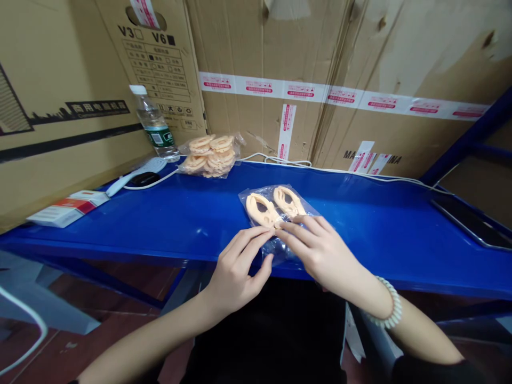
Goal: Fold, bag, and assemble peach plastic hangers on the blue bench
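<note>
A clear plastic bag [309, 205] lies near the table's front edge. Inside it, side by side, are two pale peach, oval, looped pieces: a left piece [253, 205] and a right piece [281, 193]. What they are made for I cannot tell. My left hand [240, 266] reaches in from the left, its fingertips touching the lower end of the left piece and its thumb held apart. Across the lower part of the bag and both pieces' lower ends lie the stretched fingers of my right hand [320, 248]. The right thumb is hidden.
At the back of the blue table [180, 213] sits a clear bag of several similar pieces [212, 154], beside a water bottle [158, 128]. On the left lie a small box [68, 208] and a white power strip [136, 173]. A phone [472, 221] is at the right. Cardboard [256, 122] stands behind.
</note>
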`<action>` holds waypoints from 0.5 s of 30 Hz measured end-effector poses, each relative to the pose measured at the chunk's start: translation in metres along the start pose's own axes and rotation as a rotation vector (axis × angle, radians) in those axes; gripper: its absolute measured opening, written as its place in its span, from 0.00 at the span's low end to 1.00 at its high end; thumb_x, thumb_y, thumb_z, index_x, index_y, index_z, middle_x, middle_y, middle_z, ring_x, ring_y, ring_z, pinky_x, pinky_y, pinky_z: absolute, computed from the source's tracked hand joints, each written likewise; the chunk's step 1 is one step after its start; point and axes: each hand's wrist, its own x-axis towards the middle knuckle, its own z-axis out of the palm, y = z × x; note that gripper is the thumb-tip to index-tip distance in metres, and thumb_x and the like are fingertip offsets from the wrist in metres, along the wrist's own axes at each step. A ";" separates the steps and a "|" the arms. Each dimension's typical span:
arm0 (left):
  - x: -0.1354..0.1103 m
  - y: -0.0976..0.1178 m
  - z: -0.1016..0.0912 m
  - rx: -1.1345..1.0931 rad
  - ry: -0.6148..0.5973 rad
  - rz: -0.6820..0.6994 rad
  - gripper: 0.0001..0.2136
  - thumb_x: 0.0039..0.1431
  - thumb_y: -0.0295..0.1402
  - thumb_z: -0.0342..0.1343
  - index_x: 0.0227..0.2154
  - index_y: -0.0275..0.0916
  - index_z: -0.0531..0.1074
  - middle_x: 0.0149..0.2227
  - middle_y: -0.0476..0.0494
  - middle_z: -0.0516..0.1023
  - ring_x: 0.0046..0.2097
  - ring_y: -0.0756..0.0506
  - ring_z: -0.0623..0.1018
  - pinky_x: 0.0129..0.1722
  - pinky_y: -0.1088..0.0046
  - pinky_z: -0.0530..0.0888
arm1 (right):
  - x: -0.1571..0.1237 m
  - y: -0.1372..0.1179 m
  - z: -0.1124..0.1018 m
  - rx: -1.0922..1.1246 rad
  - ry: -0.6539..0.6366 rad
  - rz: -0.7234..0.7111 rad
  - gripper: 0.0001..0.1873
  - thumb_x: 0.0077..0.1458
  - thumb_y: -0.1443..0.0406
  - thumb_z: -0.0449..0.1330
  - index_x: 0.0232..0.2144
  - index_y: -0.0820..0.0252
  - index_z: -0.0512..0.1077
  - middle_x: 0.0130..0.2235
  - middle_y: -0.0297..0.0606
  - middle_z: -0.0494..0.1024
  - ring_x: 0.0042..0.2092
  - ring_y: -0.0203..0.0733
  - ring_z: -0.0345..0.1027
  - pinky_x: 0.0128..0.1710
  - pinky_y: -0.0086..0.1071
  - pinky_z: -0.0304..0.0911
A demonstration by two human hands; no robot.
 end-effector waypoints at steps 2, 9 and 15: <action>0.001 0.002 -0.004 -0.019 -0.030 -0.005 0.18 0.65 0.25 0.58 0.57 0.34 0.72 0.54 0.35 0.78 0.56 0.40 0.78 0.57 0.60 0.78 | -0.007 0.008 -0.012 0.058 -0.024 0.065 0.17 0.68 0.75 0.50 0.52 0.69 0.75 0.49 0.50 0.81 0.51 0.55 0.69 0.45 0.46 0.68; 0.000 0.005 -0.005 0.018 -0.066 0.015 0.20 0.62 0.26 0.60 0.58 0.33 0.70 0.54 0.33 0.77 0.56 0.39 0.77 0.58 0.59 0.78 | -0.005 -0.007 -0.004 0.105 -0.173 0.091 0.17 0.68 0.74 0.52 0.55 0.71 0.74 0.49 0.52 0.81 0.52 0.53 0.72 0.51 0.47 0.70; 0.000 0.004 -0.007 0.035 -0.086 0.009 0.22 0.62 0.27 0.61 0.59 0.35 0.68 0.55 0.33 0.77 0.57 0.38 0.77 0.58 0.57 0.78 | 0.010 -0.022 0.007 0.084 -0.155 0.077 0.18 0.66 0.74 0.55 0.56 0.76 0.73 0.55 0.57 0.78 0.56 0.56 0.71 0.57 0.48 0.69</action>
